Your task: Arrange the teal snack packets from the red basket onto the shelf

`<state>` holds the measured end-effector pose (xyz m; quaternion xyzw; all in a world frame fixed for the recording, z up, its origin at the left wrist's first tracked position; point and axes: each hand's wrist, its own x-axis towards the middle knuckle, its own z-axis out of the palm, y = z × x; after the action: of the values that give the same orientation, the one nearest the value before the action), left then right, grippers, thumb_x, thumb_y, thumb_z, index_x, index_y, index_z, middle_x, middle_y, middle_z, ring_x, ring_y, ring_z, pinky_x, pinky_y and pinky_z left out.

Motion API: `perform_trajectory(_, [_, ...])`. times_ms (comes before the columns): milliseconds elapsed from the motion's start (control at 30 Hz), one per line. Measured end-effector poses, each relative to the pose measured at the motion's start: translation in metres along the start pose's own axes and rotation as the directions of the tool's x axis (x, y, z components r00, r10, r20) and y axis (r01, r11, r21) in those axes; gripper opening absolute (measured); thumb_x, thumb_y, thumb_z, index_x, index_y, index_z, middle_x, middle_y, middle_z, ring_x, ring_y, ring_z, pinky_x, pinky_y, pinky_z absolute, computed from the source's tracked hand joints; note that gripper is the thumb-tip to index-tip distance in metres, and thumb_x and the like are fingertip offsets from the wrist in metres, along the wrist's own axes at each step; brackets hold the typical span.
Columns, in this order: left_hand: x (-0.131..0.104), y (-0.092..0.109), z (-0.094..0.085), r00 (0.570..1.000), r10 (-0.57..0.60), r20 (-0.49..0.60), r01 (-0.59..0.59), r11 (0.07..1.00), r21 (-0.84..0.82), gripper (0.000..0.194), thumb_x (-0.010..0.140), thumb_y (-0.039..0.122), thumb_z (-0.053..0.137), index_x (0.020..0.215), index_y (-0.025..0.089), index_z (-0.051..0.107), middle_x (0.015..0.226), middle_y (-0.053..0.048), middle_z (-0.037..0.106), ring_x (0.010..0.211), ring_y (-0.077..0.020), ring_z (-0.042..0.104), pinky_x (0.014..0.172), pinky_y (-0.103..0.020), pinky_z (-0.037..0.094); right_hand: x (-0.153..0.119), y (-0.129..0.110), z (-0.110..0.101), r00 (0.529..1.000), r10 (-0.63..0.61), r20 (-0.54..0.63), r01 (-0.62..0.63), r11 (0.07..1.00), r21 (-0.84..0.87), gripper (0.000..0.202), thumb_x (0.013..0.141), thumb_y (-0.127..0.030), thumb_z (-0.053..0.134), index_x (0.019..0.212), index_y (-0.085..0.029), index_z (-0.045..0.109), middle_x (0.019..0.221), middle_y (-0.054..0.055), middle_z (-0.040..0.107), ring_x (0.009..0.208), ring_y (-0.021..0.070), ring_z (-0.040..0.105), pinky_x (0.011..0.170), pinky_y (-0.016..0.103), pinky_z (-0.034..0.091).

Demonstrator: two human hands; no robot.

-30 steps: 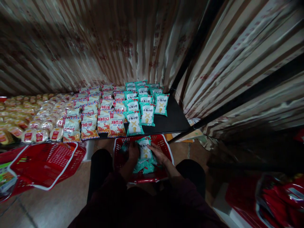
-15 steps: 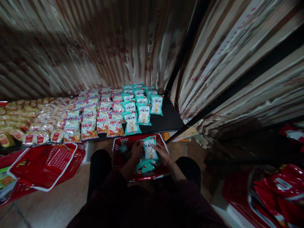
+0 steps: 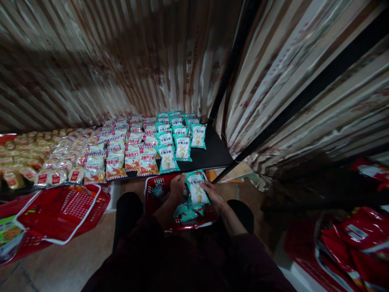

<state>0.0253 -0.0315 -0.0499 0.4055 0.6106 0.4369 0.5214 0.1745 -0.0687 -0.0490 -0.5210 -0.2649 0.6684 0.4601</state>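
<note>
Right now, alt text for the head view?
A right hand holds a teal packet, left hand close beside it, over a red basket of similar packets. Beyond, a black shelf carries more teal packets, stripe-edged packets and round wrapped items.

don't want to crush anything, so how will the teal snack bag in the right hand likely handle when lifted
The teal snack bag looks puffed out, so it is probably light for its size and soft under a squeeze. Its smooth-looking wrapper may slip a little against the right hand.
</note>
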Motion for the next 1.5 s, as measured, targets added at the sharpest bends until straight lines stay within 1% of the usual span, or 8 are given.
perform_trajectory(167, [0.001,0.014,0.006,0.995,0.094,-0.045,-0.093,0.996,0.007,0.044,0.075,0.054,0.056,0.05,0.02,0.043,0.048,0.005,0.039,0.05,-0.0094,0.037,0.051,-0.022,0.03,-0.008,-0.015,0.007,0.998,-0.05,-0.034,0.051,0.998,0.026,0.036,0.065,-0.044,0.077,0.091,-0.021,0.067,0.084,0.005,0.076,0.081,0.0253,0.071,0.067,0.033,0.058])
perform_trajectory(400, [0.005,0.031,0.007,0.962,0.224,-0.154,-0.211,0.973,0.097,0.039,0.081,0.042,0.05,0.051,0.019,0.042,0.051,0.005,0.04,0.055,-0.0093,0.036,0.055,-0.022,0.029,-0.03,-0.03,0.023,0.979,-0.125,0.158,0.117,0.991,0.056,0.063,0.062,-0.039,0.08,0.119,-0.027,0.056,0.11,0.005,0.07,0.093,0.0258,0.069,0.078,0.037,0.056])
perform_trajectory(600, [0.01,0.046,0.007,0.951,0.287,-0.117,-0.273,0.954,0.12,0.039,0.08,0.047,0.047,0.053,0.02,0.041,0.051,0.005,0.038,0.055,-0.0101,0.036,0.054,-0.022,0.028,-0.03,-0.031,0.024,0.981,-0.166,0.104,0.164,0.986,0.03,0.06,0.059,-0.037,0.081,0.113,-0.026,0.057,0.11,0.004,0.069,0.091,0.0247,0.068,0.075,0.036,0.055])
perform_trajectory(900, [0.013,0.047,0.004,0.976,0.215,-0.038,-0.215,0.976,0.019,0.035,0.076,0.045,0.052,0.054,0.018,0.046,0.052,0.006,0.04,0.053,-0.0082,0.037,0.053,-0.02,0.032,-0.036,-0.034,0.018,0.983,-0.168,0.07,0.17,0.985,-0.028,0.059,0.056,-0.035,0.083,0.11,-0.024,0.059,0.102,0.004,0.071,0.082,0.0225,0.068,0.072,0.034,0.054])
perform_trajectory(1100, [0.004,0.048,0.003,0.996,0.045,0.079,-0.035,0.991,-0.129,0.034,0.074,0.051,0.056,0.079,0.017,0.057,0.072,0.0,0.057,0.06,-0.0104,0.052,0.054,-0.021,0.043,-0.032,-0.031,0.017,0.979,-0.203,-0.033,0.204,0.979,0.024,0.064,0.059,-0.038,0.08,0.116,-0.025,0.055,0.099,0.003,0.071,0.081,0.022,0.068,0.071,0.034,0.054])
perform_trajectory(1200, [-0.01,0.042,0.006,0.996,0.076,0.049,-0.075,0.997,-0.019,0.029,0.077,0.043,0.058,0.088,0.016,0.059,0.08,-0.005,0.062,0.068,-0.013,0.058,0.063,-0.025,0.048,-0.027,-0.031,0.016,0.967,-0.239,-0.092,0.243,0.97,0.027,0.063,0.059,-0.039,0.08,0.116,-0.026,0.055,0.099,0.002,0.071,0.083,0.0223,0.068,0.072,0.034,0.054])
perform_trajectory(1300, [-0.03,0.038,0.008,0.916,0.386,-0.108,-0.362,0.913,0.188,0.027,0.081,0.03,0.054,0.105,0.017,0.059,0.104,-0.01,0.06,0.086,-0.0167,0.06,0.08,-0.032,0.05,-0.025,-0.031,0.015,0.958,-0.268,-0.102,0.273,0.962,0.03,0.063,0.061,-0.039,0.079,0.117,-0.027,0.054,0.101,0.002,0.071,0.082,0.0226,0.068,0.072,0.035,0.054])
perform_trajectory(1500, [-0.054,0.045,0.017,0.751,0.658,0.06,-0.626,0.68,0.383,0.025,0.085,0.019,0.05,0.104,0.02,0.066,0.118,-0.011,0.053,0.112,-0.0224,0.052,0.098,-0.039,0.044,-0.03,-0.036,0.019,0.931,-0.351,-0.102,0.349,0.936,-0.042,0.057,0.065,-0.041,0.077,0.115,-0.025,0.057,0.107,0.004,0.07,0.091,0.0233,0.066,0.082,0.036,0.052])
